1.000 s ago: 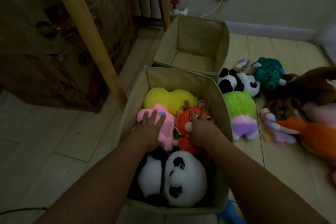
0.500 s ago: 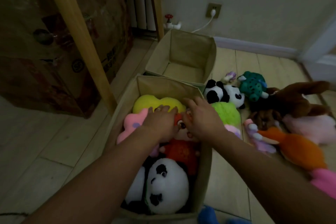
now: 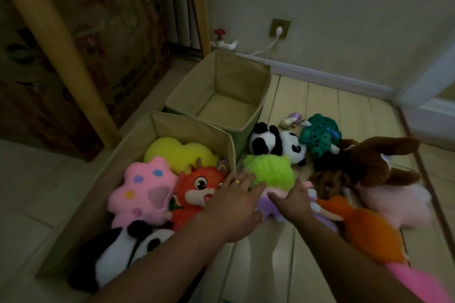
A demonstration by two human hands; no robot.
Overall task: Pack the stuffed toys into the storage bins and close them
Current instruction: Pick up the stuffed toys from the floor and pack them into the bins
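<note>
The near beige storage bin (image 3: pixel 187 123) holds a yellow plush (image 3: pixel 177 152), a pink paw plush (image 3: pixel 142 192), a red fox-like plush (image 3: pixel 197 189) and a panda (image 3: pixel 118 253). Behind it stands a second bin (image 3: pixel 266 96) with nothing inside. My left hand (image 3: pixel 236 206) hovers over the bin's right edge, fingers spread and empty. My right hand (image 3: pixel 293 202) is open above a green-and-purple plush (image 3: pixel 270 172) lying on the floor beside the bin.
More toys lie on the wooden floor at the right: a small panda (image 3: pixel 278 145), a teal spotted plush (image 3: pixel 320 135), a brown one (image 3: pixel 374 160), a pale pink one (image 3: pixel 398 199) and an orange one (image 3: pixel 369 231). A wooden post (image 3: pixel 56 42) and a wrapped cabinet (image 3: pixel 49 106) stand left.
Both hands have left the toys inside the near bin and moved right, over its edge, toward the green-and-purple plush on the floor. The view has also swung rightward.
</note>
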